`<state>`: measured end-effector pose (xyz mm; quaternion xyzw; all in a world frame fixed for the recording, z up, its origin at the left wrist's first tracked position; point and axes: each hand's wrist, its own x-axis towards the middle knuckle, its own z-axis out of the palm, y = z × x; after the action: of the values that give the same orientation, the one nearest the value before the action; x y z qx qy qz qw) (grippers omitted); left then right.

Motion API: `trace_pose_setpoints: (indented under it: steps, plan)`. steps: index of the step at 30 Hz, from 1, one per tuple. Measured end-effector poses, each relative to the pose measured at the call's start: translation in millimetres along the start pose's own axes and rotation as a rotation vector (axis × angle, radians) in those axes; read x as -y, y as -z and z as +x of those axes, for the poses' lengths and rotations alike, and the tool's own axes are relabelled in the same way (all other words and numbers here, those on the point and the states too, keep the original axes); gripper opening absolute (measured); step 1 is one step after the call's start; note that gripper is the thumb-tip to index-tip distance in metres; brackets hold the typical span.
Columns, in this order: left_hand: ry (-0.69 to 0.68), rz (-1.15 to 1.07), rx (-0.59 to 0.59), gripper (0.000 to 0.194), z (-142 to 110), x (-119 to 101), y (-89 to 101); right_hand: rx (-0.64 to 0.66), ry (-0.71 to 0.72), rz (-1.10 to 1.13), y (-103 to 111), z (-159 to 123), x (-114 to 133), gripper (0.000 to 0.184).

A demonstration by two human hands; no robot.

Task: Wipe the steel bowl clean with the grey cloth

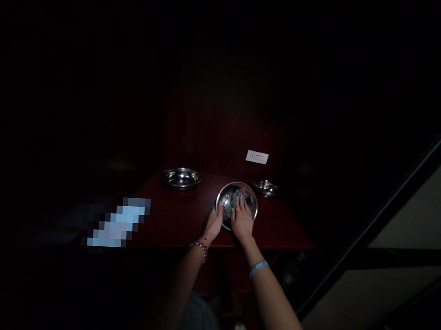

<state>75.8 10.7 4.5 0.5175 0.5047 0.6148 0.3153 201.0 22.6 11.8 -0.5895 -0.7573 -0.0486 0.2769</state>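
A shiny metal bowl (224, 195) is tilted toward me above the dark red table. My left hand (213, 223) grips its left rim, with the thumb on the inside. Inside the bowl is a crumpled grey cloth (231, 207). My right hand (243, 219) presses down on this cloth with its fingers bent slightly over it, so part of the cloth is hidden. Whether the bowl's underside touches the table cannot be made out.
The dark red table (173, 216) carries a wide metal dish (182, 178) at back left and a smaller metal bowl (265, 188) at back right. A white socket plate (257, 157) is on the wall behind. A blurred-out bright patch (119, 223) lies left. The surroundings are very dark.
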Motion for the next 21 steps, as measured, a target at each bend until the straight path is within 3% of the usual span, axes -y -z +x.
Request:
trace_pose_setpoints:
  steps: [8,14,21]
  plan:
    - [0.052,-0.027,0.016,0.050,0.1,-3.6,0.2,0.052,0.115,0.043,8.6,-1.6,3.2,0.060]
    - [-0.020,-0.041,0.033,0.046,1.4,1.7,-0.1,0.135,0.337,0.101,18.5,-4.9,9.9,0.057]
    - [-0.007,-0.055,0.022,0.046,-0.7,-2.1,0.7,0.142,0.155,0.079,17.6,-3.0,8.8,0.055]
